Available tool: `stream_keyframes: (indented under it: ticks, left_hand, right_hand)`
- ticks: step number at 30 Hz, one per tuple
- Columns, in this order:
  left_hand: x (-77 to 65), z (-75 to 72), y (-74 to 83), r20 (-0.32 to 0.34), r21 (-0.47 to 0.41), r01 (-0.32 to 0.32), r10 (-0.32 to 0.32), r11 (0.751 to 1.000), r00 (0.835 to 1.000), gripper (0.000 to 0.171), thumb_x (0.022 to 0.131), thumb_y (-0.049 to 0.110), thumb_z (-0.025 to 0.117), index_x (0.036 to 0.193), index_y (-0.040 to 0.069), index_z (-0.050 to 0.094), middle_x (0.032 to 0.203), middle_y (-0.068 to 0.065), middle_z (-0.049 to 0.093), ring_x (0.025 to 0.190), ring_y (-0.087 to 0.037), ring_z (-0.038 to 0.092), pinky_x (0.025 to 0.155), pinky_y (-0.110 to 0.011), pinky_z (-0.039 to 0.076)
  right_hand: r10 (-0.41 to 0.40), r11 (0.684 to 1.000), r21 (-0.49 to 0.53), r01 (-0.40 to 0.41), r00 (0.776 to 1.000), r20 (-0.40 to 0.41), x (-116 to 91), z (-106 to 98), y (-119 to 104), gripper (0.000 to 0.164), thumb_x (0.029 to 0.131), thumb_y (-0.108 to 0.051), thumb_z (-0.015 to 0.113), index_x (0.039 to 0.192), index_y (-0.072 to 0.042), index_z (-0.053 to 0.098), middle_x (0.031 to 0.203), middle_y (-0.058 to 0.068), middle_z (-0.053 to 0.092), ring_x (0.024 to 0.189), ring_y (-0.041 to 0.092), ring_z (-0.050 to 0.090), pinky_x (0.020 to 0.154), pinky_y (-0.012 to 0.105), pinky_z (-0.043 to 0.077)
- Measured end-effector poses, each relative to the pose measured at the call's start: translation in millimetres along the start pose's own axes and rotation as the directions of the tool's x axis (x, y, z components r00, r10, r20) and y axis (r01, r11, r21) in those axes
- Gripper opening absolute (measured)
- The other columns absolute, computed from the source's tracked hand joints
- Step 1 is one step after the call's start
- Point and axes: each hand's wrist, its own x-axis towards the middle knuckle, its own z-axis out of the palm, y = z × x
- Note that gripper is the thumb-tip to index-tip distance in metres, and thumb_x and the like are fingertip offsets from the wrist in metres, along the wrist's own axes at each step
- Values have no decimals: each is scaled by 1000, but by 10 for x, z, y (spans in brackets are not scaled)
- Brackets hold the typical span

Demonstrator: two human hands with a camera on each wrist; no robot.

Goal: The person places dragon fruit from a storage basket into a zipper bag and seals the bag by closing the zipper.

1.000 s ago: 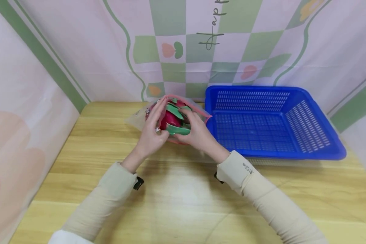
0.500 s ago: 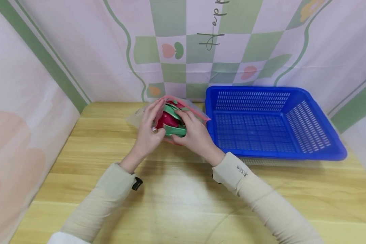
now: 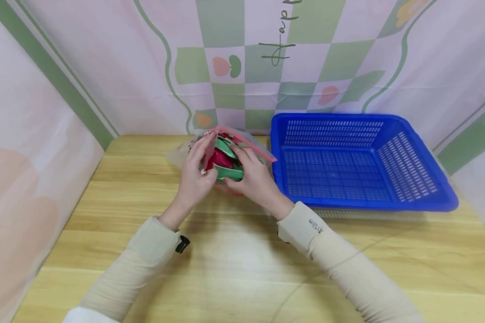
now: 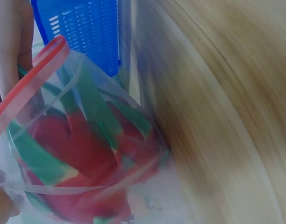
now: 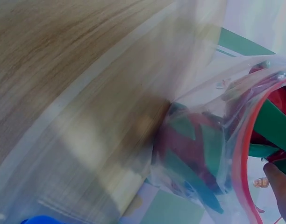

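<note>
A clear zip bag with a red-pink rim lies on its side at the back of the table, its mouth spread wide. Several red dragon fruits with green scales fill it; one dragon fruit shows at the mouth. My left hand holds the bag's left side, thumb at the rim. Reaching into the mouth, my right hand grips that dragon fruit between thumb and fingers; the fingertips are partly hidden. More dragon fruits show through the plastic in the left wrist view.
A blue plastic basket with slotted walls stands right of the bag, close to its rim. Patterned cloth hangs behind the wooden table and along its left side.
My right hand has shifted slightly left and toward me with the dragon fruit between its fingers. The left hand and the bag's mouth have moved a little left. The basket stays put.
</note>
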Motion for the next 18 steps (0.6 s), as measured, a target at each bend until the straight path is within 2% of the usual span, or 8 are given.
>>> stream_keyframes:
  ticks: [6,9,11,15,18]
  left_hand:
    - [-59,43,45,-8,69,-95,95,993,995,72,65,-17,46,136,-6,47,135,-24,50,122,-34,50,70,-22,38]
    - [-71,55,61,-9,77,-95,96,993,995,72,65,-18,47,136,-6,46,136,-24,49,123,-34,49,59,-19,36]
    - [-71,52,66,-18,66,-88,89,994,996,72,65,-19,46,136,-6,46,136,-24,49,123,-34,49,51,-17,30]
    - [-71,48,66,-45,56,-82,84,995,995,73,64,-21,47,136,-7,46,138,-24,48,121,-33,50,49,-14,29]
    - [-78,58,68,-60,50,-70,73,996,996,74,64,-21,47,137,-7,45,139,-24,48,114,-33,52,47,-13,28]
  right_hand:
    - [-26,999,-37,26,1000,3,98,25,-10,68,77,-17,78,135,1,48,133,19,54,121,31,54,101,42,49]
    - [-7,999,-41,7,1000,18,146,47,1,68,77,-18,78,136,-1,48,134,18,54,120,31,56,100,42,50]
    - [7,999,-33,-6,999,31,172,64,10,68,77,-18,78,136,-2,48,135,16,54,119,30,57,99,42,50]
    - [21,999,-37,-19,999,43,207,111,28,69,78,-20,78,137,-3,48,138,15,53,122,30,56,100,41,50]
    - [32,998,-60,-29,999,44,219,150,28,70,78,-21,78,139,-4,48,139,17,51,122,31,56,100,41,50]
